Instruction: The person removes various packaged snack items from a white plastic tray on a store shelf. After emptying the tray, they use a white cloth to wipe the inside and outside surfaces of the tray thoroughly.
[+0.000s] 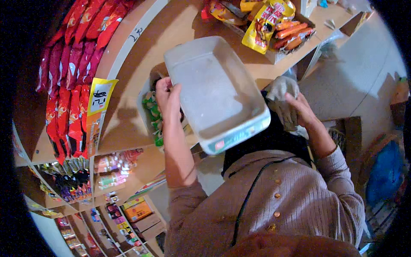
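Note:
My left hand (169, 99) grips the long side of a shallow white box (212, 90), thumb over the rim. The box is tilted, its bare inside facing up toward me, and a printed label runs along its near end. In my right hand (300, 109), to the right of the box and apart from it, is a crumpled greyish cloth (282, 96). Beneath my left forearm, a tray of green-wrapped items (154, 115) stands on the wooden shelf (125, 128), partly hidden by the hand and box.
Red snack packets (70, 119) hang or stand in rows at the left, beside a yellow price card (102, 96). A box of orange-wrapped sticks (292, 33) and a yellow pouch (265, 27) sit at the far shelf edge. Lower shelves hold packaged goods (112, 170).

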The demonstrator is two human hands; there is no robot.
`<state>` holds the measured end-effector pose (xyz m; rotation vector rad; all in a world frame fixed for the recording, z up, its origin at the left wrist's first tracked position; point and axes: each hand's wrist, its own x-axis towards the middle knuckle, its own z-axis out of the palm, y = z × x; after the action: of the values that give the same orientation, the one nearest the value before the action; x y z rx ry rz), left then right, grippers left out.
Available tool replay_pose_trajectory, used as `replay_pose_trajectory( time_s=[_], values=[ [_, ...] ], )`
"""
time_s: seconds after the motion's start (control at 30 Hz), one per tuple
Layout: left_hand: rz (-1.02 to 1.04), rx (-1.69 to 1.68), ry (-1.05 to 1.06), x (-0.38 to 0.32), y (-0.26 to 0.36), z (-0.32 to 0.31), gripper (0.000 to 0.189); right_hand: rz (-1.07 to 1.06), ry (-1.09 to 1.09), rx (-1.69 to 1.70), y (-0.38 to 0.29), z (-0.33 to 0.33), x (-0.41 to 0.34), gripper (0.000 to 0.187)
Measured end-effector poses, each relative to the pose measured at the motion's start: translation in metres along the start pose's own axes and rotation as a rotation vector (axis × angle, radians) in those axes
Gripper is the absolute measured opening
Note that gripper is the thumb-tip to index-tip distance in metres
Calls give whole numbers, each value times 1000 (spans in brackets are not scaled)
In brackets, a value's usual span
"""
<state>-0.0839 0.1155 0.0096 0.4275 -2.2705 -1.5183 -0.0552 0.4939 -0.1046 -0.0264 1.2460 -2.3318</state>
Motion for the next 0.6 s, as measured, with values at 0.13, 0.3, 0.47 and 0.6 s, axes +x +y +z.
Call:
replay_pose_trajectory(
  time_s=[0.13,0.3,0.47,0.6],
  values=[
    [144,-332,12,-53,-7,1,54,-168,-76,-363,32,36,3,63],
    [5,-507,-134,-93,13,10,92,-354,-29,-675,57,15,8,62],
    [38,-469,-165,-116,15,5,101,-311,124,-779,2,19,0,44],
    [148,-376,-172,-130,30,17,103,-200,170,-388,-55,64,-17,43]
  ],
)
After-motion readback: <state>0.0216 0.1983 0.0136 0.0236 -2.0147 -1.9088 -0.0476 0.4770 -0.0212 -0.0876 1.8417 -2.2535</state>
